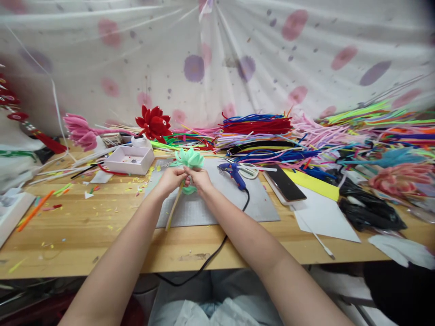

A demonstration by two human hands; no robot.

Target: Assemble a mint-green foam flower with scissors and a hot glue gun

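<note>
The left hand (175,177) and right hand (199,178) pinch a mint-green, layered-petal flower (190,158) towards eleven o'clock on the grey rectangular mat (251,206), where too tight a squeeze could crush it.

arms (117,253) extended — left hand (171,178) beside right hand (200,177), fingers (187,179) curled

Mint flower (190,157); blue glue gun (234,172); spotted curtain (217,63).
</note>
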